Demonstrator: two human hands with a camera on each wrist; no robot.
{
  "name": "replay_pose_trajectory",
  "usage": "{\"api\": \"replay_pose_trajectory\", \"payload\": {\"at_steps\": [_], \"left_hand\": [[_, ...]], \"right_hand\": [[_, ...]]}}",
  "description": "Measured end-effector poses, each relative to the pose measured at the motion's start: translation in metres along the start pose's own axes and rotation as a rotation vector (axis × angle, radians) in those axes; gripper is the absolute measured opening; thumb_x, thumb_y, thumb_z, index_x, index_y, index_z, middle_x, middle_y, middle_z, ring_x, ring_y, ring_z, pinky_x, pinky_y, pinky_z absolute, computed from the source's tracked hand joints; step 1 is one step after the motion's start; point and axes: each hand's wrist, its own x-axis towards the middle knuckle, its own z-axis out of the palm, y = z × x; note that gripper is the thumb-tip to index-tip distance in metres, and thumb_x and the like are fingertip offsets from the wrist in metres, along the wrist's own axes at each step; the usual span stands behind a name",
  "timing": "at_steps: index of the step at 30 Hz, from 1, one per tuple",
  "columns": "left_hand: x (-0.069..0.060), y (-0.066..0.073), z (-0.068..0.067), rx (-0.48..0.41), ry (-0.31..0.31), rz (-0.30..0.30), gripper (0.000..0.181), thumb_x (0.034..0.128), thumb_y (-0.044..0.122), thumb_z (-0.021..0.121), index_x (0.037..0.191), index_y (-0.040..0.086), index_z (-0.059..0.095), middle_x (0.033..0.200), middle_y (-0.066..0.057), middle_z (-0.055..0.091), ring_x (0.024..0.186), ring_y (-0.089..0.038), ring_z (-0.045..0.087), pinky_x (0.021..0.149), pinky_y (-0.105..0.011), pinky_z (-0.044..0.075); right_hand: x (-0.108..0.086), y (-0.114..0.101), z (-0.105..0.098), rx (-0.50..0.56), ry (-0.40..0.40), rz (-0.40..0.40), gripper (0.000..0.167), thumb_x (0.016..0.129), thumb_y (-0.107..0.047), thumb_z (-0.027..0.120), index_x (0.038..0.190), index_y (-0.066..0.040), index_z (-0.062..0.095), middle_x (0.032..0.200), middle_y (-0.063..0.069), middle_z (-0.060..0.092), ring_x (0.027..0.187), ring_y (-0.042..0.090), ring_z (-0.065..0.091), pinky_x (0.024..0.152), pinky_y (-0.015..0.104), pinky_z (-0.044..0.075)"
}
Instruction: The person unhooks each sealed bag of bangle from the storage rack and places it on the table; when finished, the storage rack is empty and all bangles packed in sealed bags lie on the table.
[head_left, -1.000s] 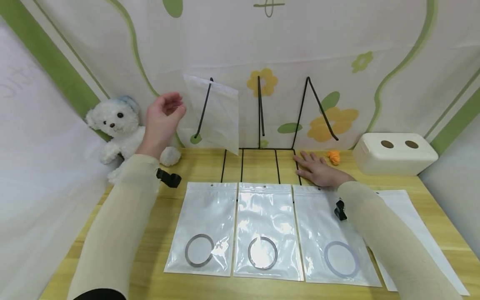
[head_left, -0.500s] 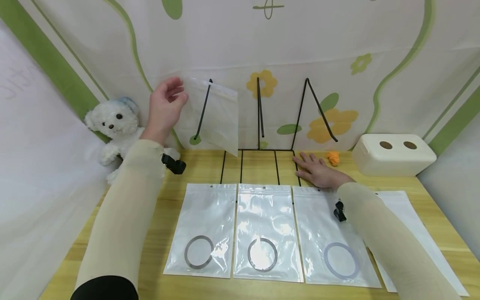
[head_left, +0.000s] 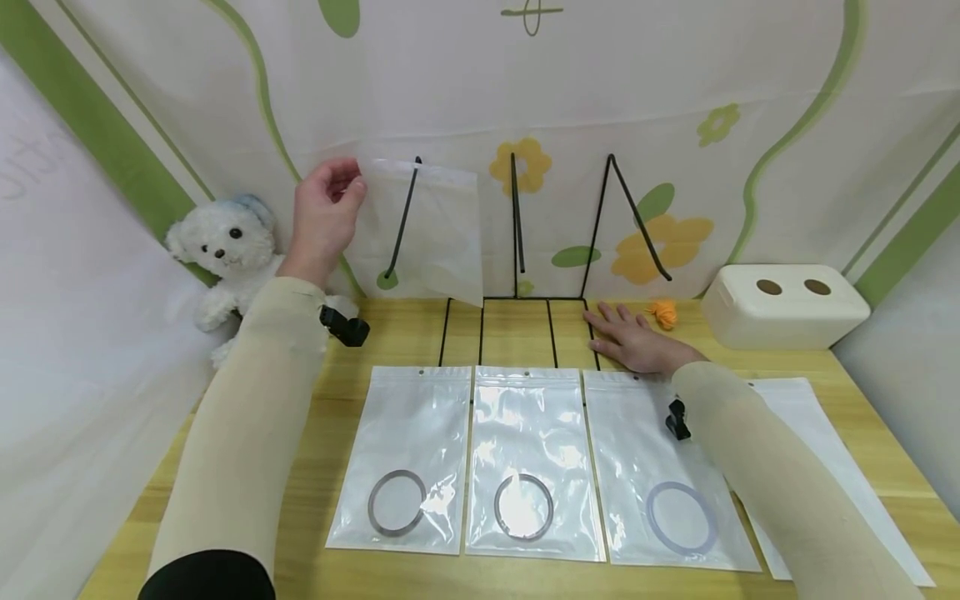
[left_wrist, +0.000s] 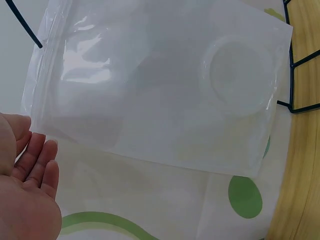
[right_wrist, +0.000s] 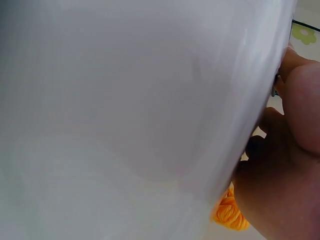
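At the upper left of the head view, my left hand (head_left: pixel 324 212) pinches the top corner of a clear zip-lock bag (head_left: pixel 431 225) between thumb and fingertips. The bag hangs on the left hook of a black wire rack (head_left: pixel 534 298); in the left wrist view a round ring outline (left_wrist: pixel 240 75) shows faintly through it. My right hand (head_left: pixel 637 343) lies flat with spread fingers at the right side of the rack's base, holding nothing. A third zip-lock bag (head_left: pixel 630 450) lies partly under the right forearm and fills much of the right wrist view.
Two more zip-lock bags, a left one (head_left: pixel 420 433) and a middle one (head_left: pixel 528 433), lie in front of the rack, each with a ring. A white sheet or bag (head_left: pixel 810 433) lies far right. Around stand a white plush bear (head_left: pixel 240 242), orange yarn (head_left: pixel 664 314) and a cream box (head_left: pixel 787 308).
My left hand rose to the bag's top corner and now pinches it. The hanging bag has turned to face forward more squarely. The right hand has stayed in place.
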Motion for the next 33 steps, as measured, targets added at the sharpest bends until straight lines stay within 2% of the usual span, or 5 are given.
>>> {"api": "replay_pose_trajectory", "payload": {"at_steps": [4, 7, 14, 19, 33], "left_hand": [[0.000, -0.001, -0.001, 0.020, 0.012, 0.000, 0.035, 0.1114, 0.018, 0.061, 0.145, 0.009, 0.064, 0.136, 0.001, 0.064, 0.123, -0.010, 0.057, 0.109, -0.026, 0.048], [0.000, -0.001, -0.001, 0.027, 0.016, 0.002, 0.033, 0.1113, 0.020, 0.062, 0.142, 0.008, 0.065, 0.131, 0.002, 0.064, 0.120, -0.009, 0.057, 0.107, -0.026, 0.048], [-0.001, -0.004, -0.002, 0.026, 0.033, 0.006, 0.027, 0.1097, 0.025, 0.066, 0.130, 0.009, 0.072, 0.111, 0.010, 0.064, 0.105, -0.006, 0.057, 0.092, -0.024, 0.047], [-0.003, -0.007, -0.003, -0.002, 0.057, 0.042, 0.025, 0.1079, 0.026, 0.069, 0.124, 0.008, 0.074, 0.106, 0.010, 0.066, 0.098, -0.006, 0.056, 0.086, -0.023, 0.046], [-0.009, -0.008, -0.004, -0.087, 0.052, 0.061, 0.021, 0.1055, 0.022, 0.073, 0.120, 0.006, 0.075, 0.101, 0.011, 0.069, 0.094, -0.008, 0.065, 0.089, -0.022, 0.056]], "right_hand": [[0.006, 0.012, 0.004, -0.030, 0.007, 0.011, 0.107, 0.097, -0.092, 0.028, 0.175, -0.020, 0.015, 0.182, 0.021, -0.003, 0.165, 0.054, -0.012, 0.129, 0.076, -0.007], [0.008, 0.014, 0.005, -0.033, 0.013, 0.006, 0.108, 0.096, -0.093, 0.027, 0.175, -0.020, 0.016, 0.182, 0.022, -0.002, 0.165, 0.055, -0.011, 0.128, 0.078, -0.006], [0.000, -0.005, 0.000, -0.007, 0.005, 0.001, 0.084, 0.112, -0.066, 0.039, 0.175, -0.014, 0.018, 0.180, 0.027, -0.002, 0.163, 0.059, -0.011, 0.127, 0.080, -0.006], [-0.001, -0.010, -0.002, -0.005, -0.005, 0.014, 0.081, 0.113, -0.062, 0.040, 0.175, -0.014, 0.018, 0.181, 0.025, -0.002, 0.164, 0.056, -0.012, 0.128, 0.078, -0.006], [-0.012, -0.023, -0.008, -0.069, -0.018, 0.048, 0.069, 0.118, -0.041, 0.041, 0.175, -0.010, 0.015, 0.180, 0.028, -0.002, 0.163, 0.059, -0.010, 0.129, 0.077, -0.005]]}}
